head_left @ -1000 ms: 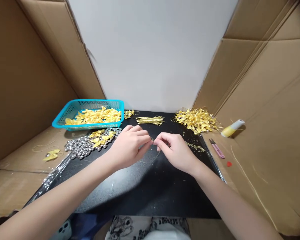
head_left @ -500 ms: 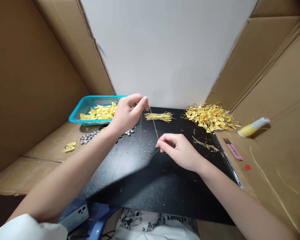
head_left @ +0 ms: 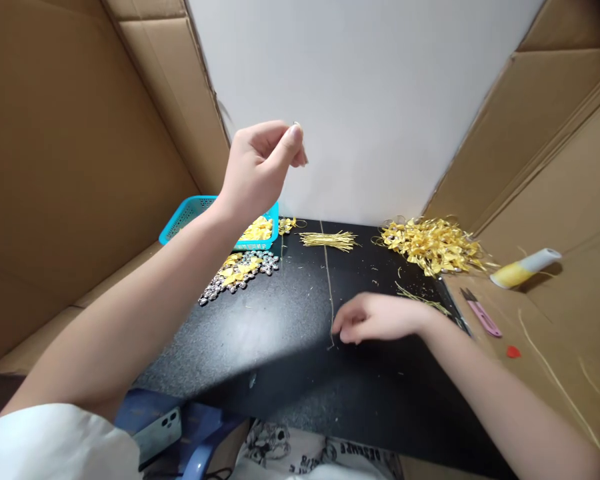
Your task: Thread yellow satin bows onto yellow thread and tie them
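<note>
Two hands: both are held above the black table (head_left: 300, 393), the left hand (head_left: 263, 163) raised high before the white wall (head_left: 370, 127), the right hand (head_left: 367, 319) kept low, between the table's middle and its right edge.
Thread (head_left: 329, 280): seen as a thin line, run from the table's far edge past the bundle of gold strands (head_left: 329, 241) down to the right fingertips; its upper part is lost against the white wall.
Left grip: closed in a pinch, thumb pressed to the fingers; a bit of thread is shown at the tips.
Right grip: fingers loosely curled just beside the thread's lower end; they are blurred, so whether it is gripped or touched cannot be told.
Gold strands: laid crosswise near the middle of the table's far edge.
Yellow bows (head_left: 430, 245): heaped at the table's far right corner.
Blue basket (head_left: 184, 215): set at the far left corner, partly hidden by the left arm (head_left: 145, 317), with yellow pieces (head_left: 260, 229) held inside.
Silver beads (head_left: 269, 263): spread in front of the basket, some yellow ribbon (head_left: 241, 268) laid on top.
Snips (head_left: 485, 319): left on the cardboard (head_left: 555, 373) past the right edge, between a spool (head_left: 527, 268) and a red scrap (head_left: 513, 352).
Phone (head_left: 160, 433): rested on a blue seat (head_left: 205, 460) below the near edge, toward the left.
</note>
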{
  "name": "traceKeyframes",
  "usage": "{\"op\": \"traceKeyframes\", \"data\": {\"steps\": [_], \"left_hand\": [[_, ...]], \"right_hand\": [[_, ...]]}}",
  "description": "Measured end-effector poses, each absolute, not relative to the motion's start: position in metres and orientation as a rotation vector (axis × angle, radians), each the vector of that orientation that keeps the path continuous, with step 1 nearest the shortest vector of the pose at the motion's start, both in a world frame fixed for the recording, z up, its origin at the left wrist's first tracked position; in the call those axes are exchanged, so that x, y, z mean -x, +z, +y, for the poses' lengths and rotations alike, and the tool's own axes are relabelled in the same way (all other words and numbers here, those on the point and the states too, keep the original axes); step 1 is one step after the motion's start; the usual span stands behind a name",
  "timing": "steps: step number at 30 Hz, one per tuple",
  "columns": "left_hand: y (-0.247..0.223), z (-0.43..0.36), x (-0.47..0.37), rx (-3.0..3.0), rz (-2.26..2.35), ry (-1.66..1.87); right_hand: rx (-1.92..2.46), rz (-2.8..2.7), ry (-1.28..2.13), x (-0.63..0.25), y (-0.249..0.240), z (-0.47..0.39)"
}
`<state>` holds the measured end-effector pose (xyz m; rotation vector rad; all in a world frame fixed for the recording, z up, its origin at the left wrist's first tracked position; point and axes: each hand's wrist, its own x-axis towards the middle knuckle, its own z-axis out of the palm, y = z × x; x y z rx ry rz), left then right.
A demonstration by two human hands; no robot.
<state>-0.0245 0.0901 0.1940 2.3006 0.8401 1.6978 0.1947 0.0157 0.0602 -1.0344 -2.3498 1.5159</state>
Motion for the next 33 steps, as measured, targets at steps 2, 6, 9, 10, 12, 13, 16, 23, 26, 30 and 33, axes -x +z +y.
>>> {"op": "traceKeyframes", "data": {"steps": [2,6,9,10,12,13,16,23,26,30,33], "left_hand": [[0.196,0.084,0.021,-2.301,0.769,1.718],[0.197,0.070,0.012,-2.318,0.702,1.717],[0.196,0.062,0.005,-2.330,0.733,1.709],[0.195,0.061,0.003,-2.328,0.759,1.702],[0.194,0.059,0.002,-2.325,0.798,1.694],[0.193,0.059,0.003,-2.322,0.806,1.701],[0.192,0.060,0.009,-2.295,0.799,1.790],[0.186,0.068,0.020,-2.206,0.659,1.856],[0.187,0.077,0.023,-2.129,0.588,1.902],[0.198,0.092,0.039,-2.028,0.530,2.036],[0.210,0.100,0.057,-1.963,0.439,2.088]], "right_hand": [[1.133,-2.056,1.370,-0.201,0.069,0.038],[1.068,-1.667,0.888,-0.179,0.092,0.070],[0.873,-1.801,0.967,-0.142,0.105,0.069],[0.807,-1.824,0.985,-0.131,0.108,0.066],[0.710,-1.801,0.992,-0.115,0.108,0.060],[0.687,-1.781,0.996,-0.111,0.106,0.058],[0.705,-1.761,1.058,-0.113,0.087,0.053],[0.850,-1.765,1.193,-0.137,0.044,0.040],[0.934,-1.851,1.175,-0.144,0.032,0.034],[1.074,-2.001,1.114,-0.164,0.016,0.024],[1.177,-2.133,1.119,-0.185,0.010,0.014]]}}
